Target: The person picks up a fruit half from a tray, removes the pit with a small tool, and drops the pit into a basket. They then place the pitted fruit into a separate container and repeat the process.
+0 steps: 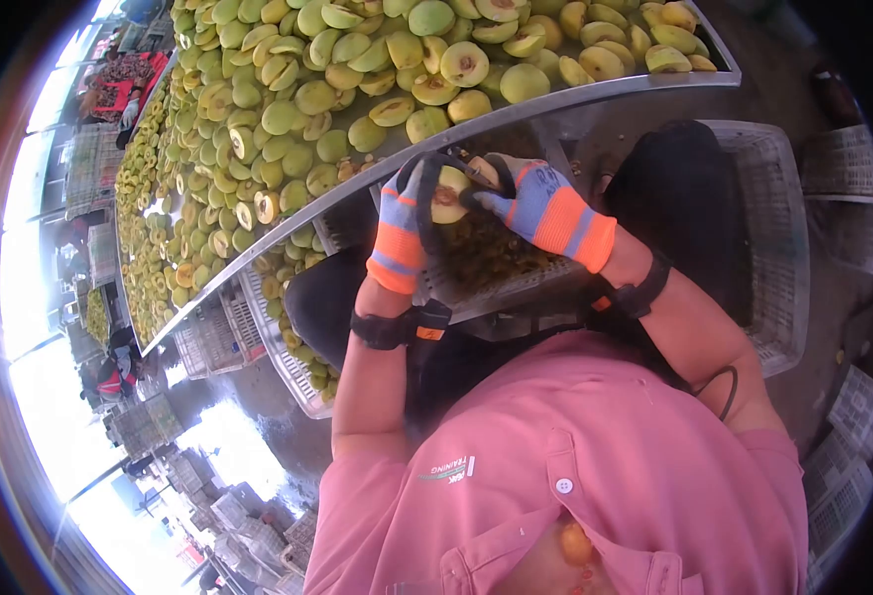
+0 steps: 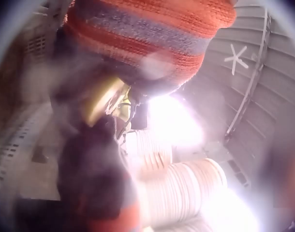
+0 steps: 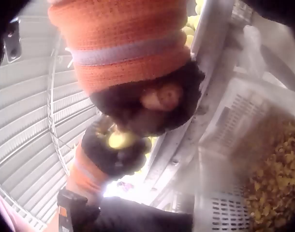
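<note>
My left hand, in an orange and grey-blue glove with black palm and fingers, holds a halved yellow-green stone fruit. Its cut face, brown at the centre, is turned up in the head view. Close on the fruit's other side is my right hand, gloved alike, with its thumb tip at the cut face. Its curled fingers grip a small tool with a wooden handle, whose rounded end shows in the right wrist view. The tool's working end is hidden. In the left wrist view, the fruit sits between both gloves.
A metal-edged table heaped with halved fruit lies just ahead of the hands. Below them stands a crate of brown scraps. White crates flank the knees, one at left holding fruit. Other people sit far left.
</note>
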Available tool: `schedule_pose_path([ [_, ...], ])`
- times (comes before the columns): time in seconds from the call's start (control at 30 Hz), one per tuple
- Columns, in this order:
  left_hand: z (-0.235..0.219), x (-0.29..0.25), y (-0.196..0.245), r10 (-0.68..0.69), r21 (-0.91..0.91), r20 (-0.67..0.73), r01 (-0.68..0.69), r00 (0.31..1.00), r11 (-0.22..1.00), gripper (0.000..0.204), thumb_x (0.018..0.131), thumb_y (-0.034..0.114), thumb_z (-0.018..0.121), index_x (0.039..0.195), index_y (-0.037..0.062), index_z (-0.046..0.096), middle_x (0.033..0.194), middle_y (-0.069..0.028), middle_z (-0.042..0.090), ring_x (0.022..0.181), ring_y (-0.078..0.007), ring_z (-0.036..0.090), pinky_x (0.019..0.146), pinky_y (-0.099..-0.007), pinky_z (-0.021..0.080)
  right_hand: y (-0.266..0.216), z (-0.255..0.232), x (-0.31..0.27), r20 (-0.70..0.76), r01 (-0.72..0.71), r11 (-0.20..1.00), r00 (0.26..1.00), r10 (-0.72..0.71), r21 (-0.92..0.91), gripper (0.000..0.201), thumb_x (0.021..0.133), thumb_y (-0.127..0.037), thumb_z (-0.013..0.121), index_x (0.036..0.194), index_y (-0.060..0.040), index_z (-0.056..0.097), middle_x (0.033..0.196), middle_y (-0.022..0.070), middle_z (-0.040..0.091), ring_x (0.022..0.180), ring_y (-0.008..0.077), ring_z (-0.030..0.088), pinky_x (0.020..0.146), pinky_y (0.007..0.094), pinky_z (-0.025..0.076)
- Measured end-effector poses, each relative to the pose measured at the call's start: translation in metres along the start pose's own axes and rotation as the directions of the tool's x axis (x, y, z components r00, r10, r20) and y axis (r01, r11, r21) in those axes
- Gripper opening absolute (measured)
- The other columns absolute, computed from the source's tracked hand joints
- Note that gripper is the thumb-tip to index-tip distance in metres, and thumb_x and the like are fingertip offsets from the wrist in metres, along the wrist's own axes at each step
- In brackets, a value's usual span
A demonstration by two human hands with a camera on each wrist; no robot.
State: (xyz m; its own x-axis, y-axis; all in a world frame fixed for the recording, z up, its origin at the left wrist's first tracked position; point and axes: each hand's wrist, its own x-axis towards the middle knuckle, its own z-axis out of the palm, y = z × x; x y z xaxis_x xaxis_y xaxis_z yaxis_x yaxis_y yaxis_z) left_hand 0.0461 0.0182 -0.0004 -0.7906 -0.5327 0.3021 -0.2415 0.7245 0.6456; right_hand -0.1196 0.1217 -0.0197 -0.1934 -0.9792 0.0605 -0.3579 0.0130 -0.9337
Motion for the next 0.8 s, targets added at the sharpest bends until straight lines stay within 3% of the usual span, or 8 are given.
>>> schedule_pose_path([
  [0.03, 0.003, -0.002, -0.006, 0.005, 0.078, -0.025, -0.003, 1.0, 0.997, 0.047, 0.069, -0.001, 0.073, 0.112, 0.0004, 0.055, 0.097, -0.0136, 0.067, 0.088, -0.0268, 0.066, 0.078, -0.0324, 0.052, -0.002, 0.001, -0.001, -0.082, 0.002, 0.981, 0.996, -0.019, -0.193, 0.029, 0.084, -0.025, 0.067, 0.103, -0.003, 0.063, 0.091, 0.018, 0.066, 0.083, 0.0305, 0.064, 0.074, 0.0369, 0.049],
  [0.07, 0.007, -0.005, -0.005, -0.115, 0.048, -0.075, 0.119, 0.991, 0.992, 0.051, 0.066, 0.001, 0.076, 0.112, 0.0002, 0.054, 0.099, -0.0129, 0.066, 0.088, -0.0264, 0.066, 0.078, -0.0324, 0.052, -0.001, 0.004, -0.002, -0.05, 0.009, 0.996, 0.999, -0.014, -0.091, 0.03, 0.084, -0.026, 0.066, 0.101, -0.0027, 0.063, 0.091, 0.0193, 0.066, 0.084, 0.0337, 0.063, 0.074, 0.0382, 0.049],
  [0.13, 0.015, -0.005, -0.006, -0.184, -0.091, -0.184, 0.17, 0.965, 0.981, 0.052, 0.065, 0.002, 0.077, 0.113, -0.0001, 0.054, 0.098, -0.0131, 0.066, 0.089, -0.0268, 0.065, 0.078, -0.0323, 0.052, 0.005, 0.011, -0.005, 0.024, 0.011, 0.993, 1.0, -0.014, 0.115, 0.031, 0.084, -0.028, 0.065, 0.099, -0.0023, 0.063, 0.09, 0.022, 0.065, 0.087, 0.04, 0.061, 0.074, 0.0408, 0.049],
  [0.2, 0.024, -0.006, -0.01, -0.26, -0.278, -0.223, 0.194, 0.939, 0.941, 0.053, 0.066, 0.004, 0.077, 0.112, -0.0007, 0.053, 0.098, -0.0148, 0.065, 0.09, -0.029, 0.065, 0.077, -0.0335, 0.052, 0.012, 0.021, -0.006, 0.078, -0.077, 0.989, 0.995, 0.068, 0.126, 0.031, 0.082, -0.029, 0.066, 0.098, -0.0015, 0.063, 0.087, 0.0217, 0.065, 0.084, 0.0399, 0.061, 0.072, 0.0411, 0.049],
  [0.3, 0.024, -0.007, -0.012, -0.028, 0.152, -0.286, 0.074, 0.958, 0.986, 0.051, 0.068, 0.003, 0.075, 0.113, -0.0015, 0.053, 0.099, -0.0162, 0.064, 0.089, -0.0294, 0.064, 0.077, -0.0348, 0.053, 0.019, 0.028, -0.005, 0.088, -0.14, 0.981, 0.988, 0.129, 0.136, 0.031, 0.081, -0.029, 0.067, 0.094, -0.0005, 0.063, 0.082, 0.0221, 0.065, 0.08, 0.0407, 0.061, 0.07, 0.0413, 0.049],
  [0.47, 0.046, -0.007, -0.008, -0.296, -0.36, -0.403, 0.146, 0.866, 0.921, 0.04, 0.075, 0.005, 0.07, 0.111, -0.0014, 0.055, 0.096, -0.0161, 0.063, 0.088, -0.0288, 0.064, 0.075, -0.0354, 0.053, 0.013, 0.028, -0.005, 0.116, -0.229, 0.966, 0.97, 0.215, 0.122, 0.032, 0.081, -0.028, 0.067, 0.09, 0.0024, 0.064, 0.077, 0.0225, 0.064, 0.075, 0.0366, 0.063, 0.067, 0.039, 0.049],
  [0.53, 0.051, -0.006, -0.014, -0.577, -0.781, -0.295, 0.156, 0.762, 0.605, 0.024, 0.09, 0.017, 0.061, 0.107, 0.0003, 0.058, 0.094, -0.0093, 0.063, 0.085, -0.0198, 0.063, 0.073, -0.0323, 0.052, 0.019, 0.032, -0.004, 0.122, -0.255, 0.957, 0.963, 0.239, 0.141, 0.033, 0.081, -0.028, 0.067, 0.09, 0.0036, 0.065, 0.076, 0.0215, 0.065, 0.072, 0.0337, 0.064, 0.066, 0.0374, 0.049],
  [0.8, 0.056, -0.001, 0.018, -0.579, -0.755, -0.36, 0.137, 0.732, 0.642, 0.022, 0.098, 0.019, 0.049, 0.106, 0.0008, 0.06, 0.098, -0.0048, 0.06, 0.087, -0.0128, 0.056, 0.078, -0.0271, 0.046, 0.016, 0.036, -0.006, 0.259, -0.408, 0.815, 0.909, 0.325, 0.411, 0.033, 0.081, -0.026, 0.068, 0.093, 0.0052, 0.066, 0.077, 0.021, 0.066, 0.072, 0.0314, 0.065, 0.067, 0.0362, 0.05],
])
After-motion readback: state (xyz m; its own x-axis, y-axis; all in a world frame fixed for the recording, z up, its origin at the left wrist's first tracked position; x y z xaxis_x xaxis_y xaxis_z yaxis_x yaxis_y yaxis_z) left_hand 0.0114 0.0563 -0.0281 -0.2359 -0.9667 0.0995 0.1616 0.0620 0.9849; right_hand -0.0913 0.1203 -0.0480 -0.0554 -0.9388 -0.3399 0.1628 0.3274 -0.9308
